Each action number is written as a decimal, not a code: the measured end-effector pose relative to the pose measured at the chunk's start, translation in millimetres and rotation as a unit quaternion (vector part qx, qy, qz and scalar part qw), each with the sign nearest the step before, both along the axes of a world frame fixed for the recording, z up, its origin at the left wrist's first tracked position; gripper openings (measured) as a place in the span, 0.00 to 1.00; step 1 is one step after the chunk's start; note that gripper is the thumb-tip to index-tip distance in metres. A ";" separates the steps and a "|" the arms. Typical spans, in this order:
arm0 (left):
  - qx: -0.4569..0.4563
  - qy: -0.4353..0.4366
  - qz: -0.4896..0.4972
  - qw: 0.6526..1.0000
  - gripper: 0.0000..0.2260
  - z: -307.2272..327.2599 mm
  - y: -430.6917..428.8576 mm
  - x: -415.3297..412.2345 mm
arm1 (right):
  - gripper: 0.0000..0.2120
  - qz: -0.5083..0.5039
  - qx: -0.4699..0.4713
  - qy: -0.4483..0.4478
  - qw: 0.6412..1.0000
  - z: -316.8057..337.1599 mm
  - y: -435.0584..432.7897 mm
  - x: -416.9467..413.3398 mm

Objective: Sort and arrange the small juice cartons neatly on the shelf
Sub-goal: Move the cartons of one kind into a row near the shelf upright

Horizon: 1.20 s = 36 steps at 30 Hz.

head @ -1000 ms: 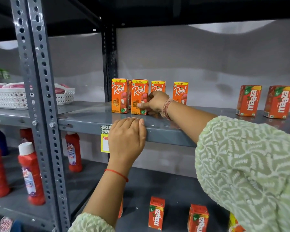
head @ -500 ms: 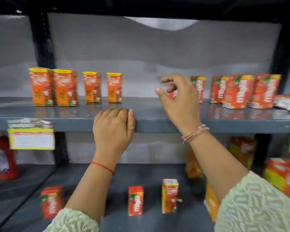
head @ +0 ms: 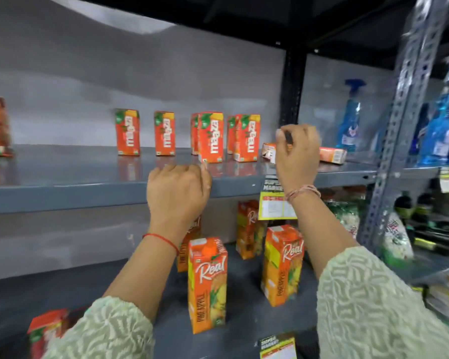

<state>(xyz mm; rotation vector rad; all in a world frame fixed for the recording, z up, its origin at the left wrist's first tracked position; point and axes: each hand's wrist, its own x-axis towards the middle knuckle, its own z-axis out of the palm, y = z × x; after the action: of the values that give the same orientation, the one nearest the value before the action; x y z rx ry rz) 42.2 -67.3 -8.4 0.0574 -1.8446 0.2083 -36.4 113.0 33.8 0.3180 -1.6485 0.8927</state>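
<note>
Several small cartons (head: 210,137) stand unevenly on our shelf (head: 62,195); two lie toppled (head: 332,154). Our left hand (head: 178,194) is curled on the edge; our right hand (head: 297,154) seems to reach one, grip unclear. Straightening remains.

A grey wall (head: 166,81) backs grey metal shelving with a perforated upright (head: 399,120) at right

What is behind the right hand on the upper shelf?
Behind the right hand a small carton lies on its side on the upper shelf; another end shows to the right. The hand covers the middle, so one carton or two cannot be told.
</note>
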 end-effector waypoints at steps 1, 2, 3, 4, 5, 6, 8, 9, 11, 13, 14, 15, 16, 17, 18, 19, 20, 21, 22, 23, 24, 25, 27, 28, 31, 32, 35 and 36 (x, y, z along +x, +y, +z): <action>0.001 0.008 0.009 1.000 0.20 -1.1 0.0 -1.7 | 0.17 -0.032 -0.022 -0.046 0.998 3.0 10.8 -7.1; -0.001 0.016 0.014 1.000 0.21 -2.1 -0.2 -2.3 | 0.22 -0.062 -0.036 -0.120 0.990 5.7 18.9 -14.2; -0.004 0.025 0.015 1.000 0.21 -3.3 -0.9 -1.6 | 0.27 -0.083 -0.040 -0.202 0.975 7.5 23.4 -20.5; -0.008 0.031 0.013 0.999 0.22 -4.5 -0.4 -1.6 | 0.32 -0.090 -0.037 -0.272 0.957 8.9 26.2 -25.7; -0.013 0.039 0.012 0.999 0.24 -5.2 0.1 -2.0 | 0.35 -0.089 -0.028 -0.320 0.943 10.5 27.7 -30.3; -0.017 0.043 0.009 0.999 0.26 -5.7 0.6 -2.5 | 0.36 -0.087 -0.017 -0.352 0.932 12.9 28.2 -33.4; -0.017 0.044 0.006 0.999 0.28 -6.1 0.9 -2.5 | 0.37 -0.070 -0.002 -0.392 0.917 17.4 29.3 -35.7; -0.016 0.043 0.005 0.999 0.27 -6.4 0.8 -2.5 | 0.36 -0.053 0.001 -0.409 0.911 19.1 30.9 -36.0; -0.011 0.036 0.011 0.999 0.24 -6.2 1.8 -1.3 | 0.34 -0.023 0.003 -0.431 0.902 20.8 33.1 -33.6; -0.009 0.028 0.014 0.999 0.23 -6.9 2.6 -0.8 | 0.36 -0.013 0.006 -0.427 0.904 17.7 31.1 -30.7; -0.008 0.025 0.014 1.000 0.23 -7.0 3.0 -0.3 | 0.38 -0.006 0.008 -0.414 0.910 14.5 28.4 -29.0; -0.007 0.023 0.014 1.000 0.23 -6.8 3.2 0.3 | 0.39 0.004 0.008 -0.391 0.921 10.3 25.2 -26.7; -0.007 0.025 0.015 1.000 0.23 -6.9 2.8 -0.1 | 0.39 0.017 0.004 -0.353 0.936 5.5 22.1 -23.5; -0.006 0.025 0.013 1.000 0.23 -6.8 2.6 0.1 | 0.39 0.037 -0.007 -0.304 0.952 -0.2 20.1 -19.6; -0.006 0.030 0.008 1.000 0.23 -6.4 2.5 0.7 | 0.38 0.067 -0.020 -0.254 0.965 -6.0 19.7 -14.5; -0.007 0.034 0.003 0.999 0.24 -6.2 2.6 1.3 | 0.37 0.107 -0.039 -0.209 0.971 -11.5 20.7 -8.8; -0.012 0.040 0.000 0.999 0.25 -6.7 1.8 0.3 | 0.36 0.151 -0.062 -0.180 0.970 -15.6 23.0 -3.5; -0.014 0.042 0.000 0.999 0.26 -6.9 1.8 -0.4 | 0.35 0.187 -0.081 -0.165 0.965 -18.0 27.0 0.3; -0.016 0.042 0.001 0.999 0.27 -6.8 2.5 -0.6 | 0.35 0.210 -0.094 -0.164 0.959 -18.5 32.0 2.2; -0.015 0.039 0.001 0.999 0.27 -6.6 3.4 -0.2 | 0.34 0.226 -0.103 -0.170 0.953 -18.0 36.7 2.7; -0.017 0.037 0.000 0.999 0.26 -6.7 3.0 -0.6 | 0.33 0.235 -0.109 -0.182 0.948 -16.6 40.5 2.8; -0.014 0.030 0.002 0.999 0.25 -6.7 2.2 0.2 | 0.32 0.242 -0.115 -0.194 0.944 -14.1 43.4 2.5; -0.011 0.024 -0.004 1.000 0.23 -5.7 1.0 3.2 | 0.31 0.254 -0.130 -0.222 0.932 -7.8 47.9 2.3; -0.021 0.027 -0.011 0.999 0.23 -5.5 1.1 1.0 | 0.29 0.265 -0.135 -0.233 0.926 -4.1 50.2 3.0; -0.028 -0.023 -0.020 0.999 0.23 -2.2 4.2 -2.8 | 0.27 0.278 -0.159 -0.252 0.913 0.6 54.7 0.1; -0.033 -0.022 -0.027 0.999 0.22 0.0 2.0 -1.1 | 0.27 0.263 -0.163 -0.253 0.916 1.1 54.4 -2.7; -0.038 -0.021 -0.031 0.999 0.21 -3.0 -41.5 32.1 | 0.27 0.298 -0.149 -0.265 0.905 4.5 12.5 24.4; -0.063 -0.004 -0.041 0.997 0.20 -5.7 -47.6 32.0 | 0.28 0.305 -0.148 -0.267 0.902 7.1 9.5 28.6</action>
<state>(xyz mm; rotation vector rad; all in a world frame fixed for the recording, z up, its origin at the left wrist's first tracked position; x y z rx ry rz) 74.2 -114.9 -14.1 -0.1063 -1.8346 0.2667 -7.9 122.5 40.9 0.4106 -1.8994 1.8151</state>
